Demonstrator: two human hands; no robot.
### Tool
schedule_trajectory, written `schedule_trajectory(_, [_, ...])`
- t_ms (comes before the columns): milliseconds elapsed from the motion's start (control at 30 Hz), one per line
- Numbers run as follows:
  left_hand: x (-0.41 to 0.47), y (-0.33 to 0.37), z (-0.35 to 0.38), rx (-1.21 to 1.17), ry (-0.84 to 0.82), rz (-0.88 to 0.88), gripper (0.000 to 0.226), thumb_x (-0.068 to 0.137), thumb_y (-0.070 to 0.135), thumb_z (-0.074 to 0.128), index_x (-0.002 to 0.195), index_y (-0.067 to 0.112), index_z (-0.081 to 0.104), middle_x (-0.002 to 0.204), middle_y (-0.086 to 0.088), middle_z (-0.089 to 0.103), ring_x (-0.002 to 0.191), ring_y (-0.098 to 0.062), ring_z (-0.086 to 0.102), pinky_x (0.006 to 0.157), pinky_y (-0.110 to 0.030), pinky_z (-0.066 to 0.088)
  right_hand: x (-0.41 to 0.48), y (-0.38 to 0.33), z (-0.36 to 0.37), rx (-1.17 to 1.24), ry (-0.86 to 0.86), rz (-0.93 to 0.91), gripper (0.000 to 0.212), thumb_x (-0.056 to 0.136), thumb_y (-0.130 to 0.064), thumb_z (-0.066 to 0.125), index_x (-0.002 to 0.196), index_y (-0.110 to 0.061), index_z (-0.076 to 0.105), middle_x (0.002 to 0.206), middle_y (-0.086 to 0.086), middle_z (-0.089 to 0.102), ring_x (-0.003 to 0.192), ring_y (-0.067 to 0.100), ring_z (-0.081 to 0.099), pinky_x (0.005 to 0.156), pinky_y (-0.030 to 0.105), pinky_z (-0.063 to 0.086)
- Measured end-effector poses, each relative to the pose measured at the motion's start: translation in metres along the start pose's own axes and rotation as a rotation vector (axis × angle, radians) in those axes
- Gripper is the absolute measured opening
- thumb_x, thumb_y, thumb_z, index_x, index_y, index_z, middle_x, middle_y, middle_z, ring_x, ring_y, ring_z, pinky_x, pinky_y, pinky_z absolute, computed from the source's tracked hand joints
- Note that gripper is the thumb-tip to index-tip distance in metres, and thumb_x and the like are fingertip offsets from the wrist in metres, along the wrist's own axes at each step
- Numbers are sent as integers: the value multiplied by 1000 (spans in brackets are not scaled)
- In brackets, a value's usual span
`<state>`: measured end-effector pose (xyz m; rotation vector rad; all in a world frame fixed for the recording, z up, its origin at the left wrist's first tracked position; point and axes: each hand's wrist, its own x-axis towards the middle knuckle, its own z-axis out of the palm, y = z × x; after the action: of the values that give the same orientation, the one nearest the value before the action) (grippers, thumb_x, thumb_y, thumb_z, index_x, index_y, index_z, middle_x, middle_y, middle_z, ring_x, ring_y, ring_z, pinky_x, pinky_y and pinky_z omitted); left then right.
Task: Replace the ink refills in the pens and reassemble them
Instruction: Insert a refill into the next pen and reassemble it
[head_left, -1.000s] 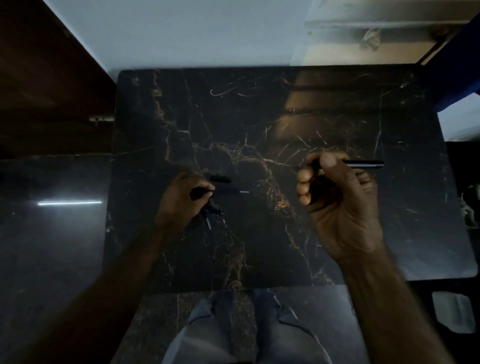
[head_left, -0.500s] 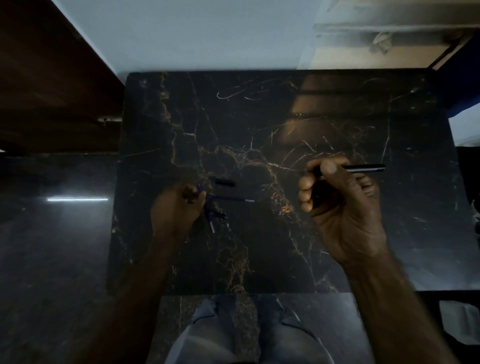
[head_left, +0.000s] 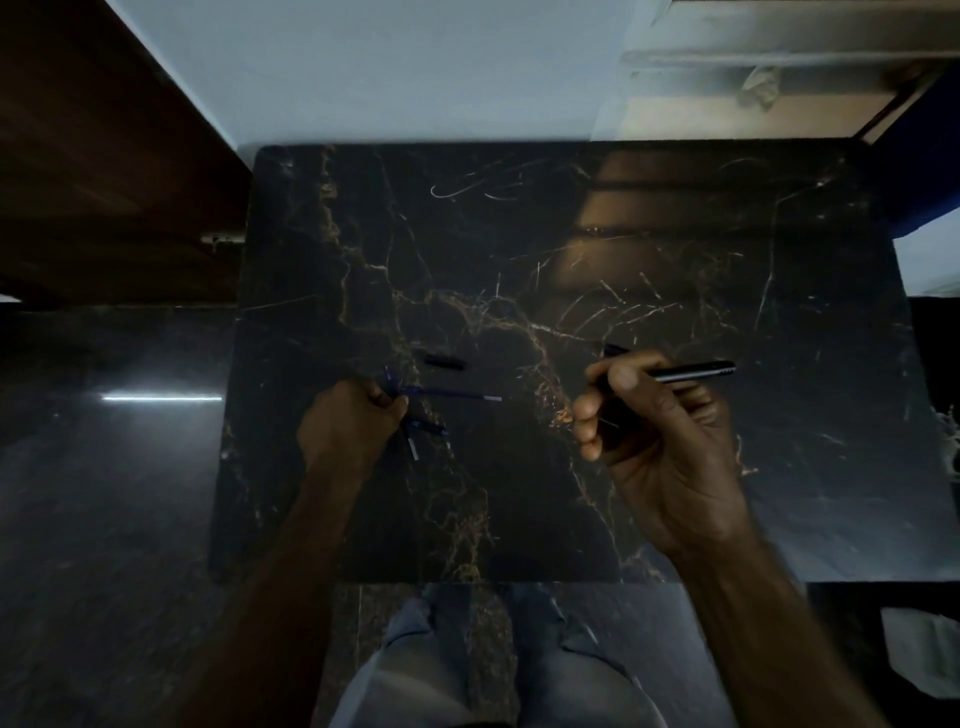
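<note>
Head view, dim light. Right hand (head_left: 660, 441) closed around a slim black pen barrel (head_left: 693, 372), long axis level, glossy end pointing away to the right of the fist. Left hand (head_left: 353, 426) pinches one end of a thin blue refill (head_left: 452, 395); it runs straight toward the right hand, pale metal tip leading. More blue refills (head_left: 423, 434) lie just beside the left hand, partly hidden by it. Short black pen piece (head_left: 444, 362) lies beyond the refill, apart from both hands. Table (head_left: 519, 234): dark polished marble, gold veining.
</note>
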<state>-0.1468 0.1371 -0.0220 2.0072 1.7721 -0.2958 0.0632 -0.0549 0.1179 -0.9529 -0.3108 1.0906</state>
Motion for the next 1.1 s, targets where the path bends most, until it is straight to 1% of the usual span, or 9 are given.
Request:
schedule_trajectory(167, [-3, -1, -6, 57, 29, -30, 27, 92, 56, 77, 101, 31, 84, 105, -5, 81, 101, -33, 76, 72, -34, 48, -3, 2, -4, 1, 3, 10, 15, 92, -12, 63, 93, -4, 75, 76, 13, 73, 63, 22, 69, 53, 28, 54])
schedule_trajectory(300, [-4, -4, -10, 39, 51, -38, 25, 89, 55, 79, 98, 32, 85, 101, -6, 82, 99, -34, 77, 76, -37, 56, -4, 4, -6, -1, -1, 11, 15, 93, -11, 62, 93, -5, 76, 76, 14, 73, 62, 22, 69, 53, 29, 54])
schedule_trajectory(467, [-3, 0, -11, 40, 23, -94, 33, 90, 56, 77, 89, 24, 83, 86, -5, 76, 78, -29, 67, 68, -33, 46, -6, 16, -8, -19, -12, 56, 14, 95, -10, 62, 95, -3, 75, 79, 15, 73, 65, 24, 70, 54, 30, 56])
schedule_trajectory(567, [-6, -1, -11, -28, 8, -114, 37, 90, 57, 77, 83, 21, 79, 83, -6, 75, 78, -29, 66, 70, -33, 45, -13, 31, -5, -31, -5, 121, 14, 92, -13, 67, 95, -3, 75, 81, 18, 74, 66, 26, 71, 55, 32, 57])
schedule_trajectory(700, [-28, -16, -6, -498, -97, -217, 40, 96, 41, 78, 66, 14, 77, 61, -3, 77, 59, -20, 77, 59, -32, 62, -14, 44, -4, -27, 14, 144, 16, 91, -15, 70, 95, -1, 75, 82, 20, 74, 66, 27, 71, 55, 33, 57])
schedule_trajectory(767, [-49, -18, 4, -805, -184, -297, 35, 102, 25, 74, 71, 8, 78, 69, -8, 80, 50, -12, 74, 47, -23, 59, -12, 44, -4, -27, 12, 143, 15, 91, -14, 69, 95, 0, 75, 82, 20, 74, 66, 27, 71, 55, 33, 57])
schedule_trajectory(867, [-68, -15, 10, -1015, -260, -330, 29, 106, 17, 67, 82, 3, 76, 72, -8, 81, 54, -14, 75, 49, -23, 60, -6, 37, -1, -15, -3, 124, 15, 93, -12, 67, 96, 2, 73, 82, 20, 74, 66, 28, 71, 56, 33, 57])
schedule_trajectory(1000, [-80, 8, -9, -1370, -114, -412, 28, 109, 8, 56, 86, 4, 71, 69, -7, 75, 51, -10, 70, 47, -23, 56, 1, 25, 5, -6, -24, 80, 11, 96, -8, 63, 98, 2, 67, 82, 20, 74, 66, 27, 72, 55, 32, 57])
schedule_trajectory(1100, [-97, 38, -45, -1765, -38, -293, 21, 110, 11, 55, 93, 12, 66, 72, -2, 77, 54, -7, 70, 48, -19, 56, -2, 15, 16, 2, 49, 28, 6, 96, -8, 64, 92, -4, 67, 78, 18, 72, 62, 27, 69, 52, 32, 54])
